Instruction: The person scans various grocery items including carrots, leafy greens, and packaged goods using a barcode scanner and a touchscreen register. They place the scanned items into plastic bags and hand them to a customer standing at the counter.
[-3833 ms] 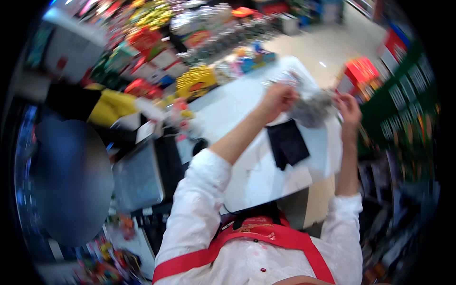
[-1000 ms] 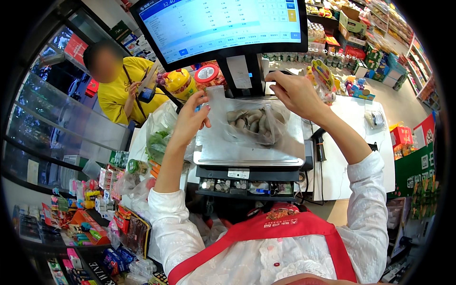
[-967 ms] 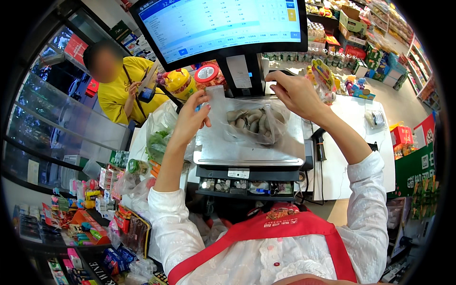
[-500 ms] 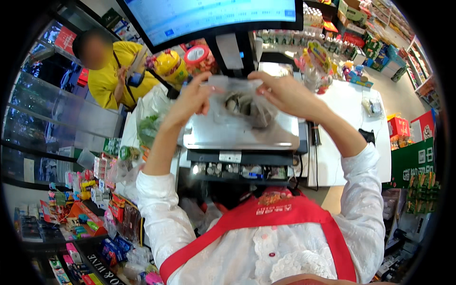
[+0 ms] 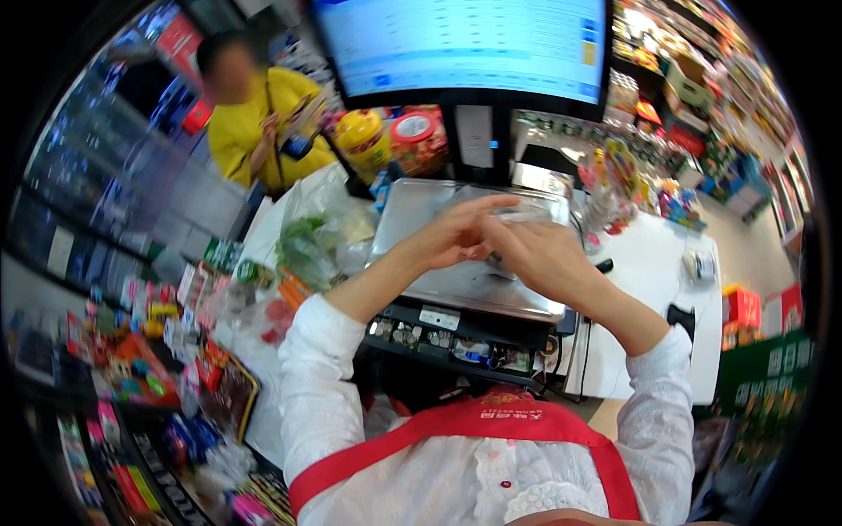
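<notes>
My hands are together over the steel weighing-scale plate (image 5: 408, 197). My left hand (image 5: 456, 235) is closed, its fingers reaching toward my right hand (image 5: 537, 256), which is closed with its fingers bent to meet them. Between and beneath them is a clear plastic bag (image 5: 528, 213), gathered at the top. Most of the bag is hidden by the hands. Earlier, dark greyish contents showed through it; I cannot make out their kind.
A monitor (image 5: 465, 53) stands behind the scale, and an open coin drawer (image 5: 421, 336) lies below it. Bagged green vegetables (image 5: 304, 248) sit on the left. A person in yellow (image 5: 263, 131) stands at far left. A small package (image 5: 699, 266) lies on the right-hand counter.
My hands have come together from the bag's two upper corners, closing over it. The view has turned, so the scale appears tilted. The person in yellow remains beside the counter.
</notes>
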{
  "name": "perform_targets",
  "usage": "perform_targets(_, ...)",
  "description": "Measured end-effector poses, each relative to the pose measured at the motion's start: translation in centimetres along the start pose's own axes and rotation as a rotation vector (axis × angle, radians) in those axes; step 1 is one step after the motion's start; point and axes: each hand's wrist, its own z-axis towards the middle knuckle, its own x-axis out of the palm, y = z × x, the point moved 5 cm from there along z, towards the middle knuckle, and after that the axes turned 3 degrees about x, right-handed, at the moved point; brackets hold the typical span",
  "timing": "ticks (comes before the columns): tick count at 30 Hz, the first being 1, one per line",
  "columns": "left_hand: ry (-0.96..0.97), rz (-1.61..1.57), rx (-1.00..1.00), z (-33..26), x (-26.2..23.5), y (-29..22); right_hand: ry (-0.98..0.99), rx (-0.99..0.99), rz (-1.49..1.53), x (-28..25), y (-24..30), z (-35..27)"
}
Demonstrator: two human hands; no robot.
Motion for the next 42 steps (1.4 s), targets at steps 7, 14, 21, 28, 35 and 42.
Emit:
perform_targets(7,-0.093,0.204,0.143,-3.3,1.5,-5.5,-0.227,0.039,0.245,-3.1,-0.6,-1.7)
perform_targets(14,-0.363,0.396,0.384,-13.5,-3.6,-17.6,-0.268,-0.026,0.637,-4.6,2.2,1.3)
perform_targets(21,-0.746,0.448,0.503,-23.8,-14.5,-26.9,-0.362,-0.474,1.335,-6.2,7.8,6.3)
perform_targets(28,-1.079,0.509,0.65,-32.2,-27.8,-30.9,-0.421,-0.552,1.42,-4.1,10.6,10.6)
perform_targets(35,-1.216,0.175,0.513,-36.2,-48.2,-25.9,-0.434,-0.546,1.383,-3.3,12.1,13.8)
perform_targets(42,-1.277,0.126,0.47,-33.8,-52.1,-18.3,-0.454,-0.535,1.309,-3.3,12.5,14.8)
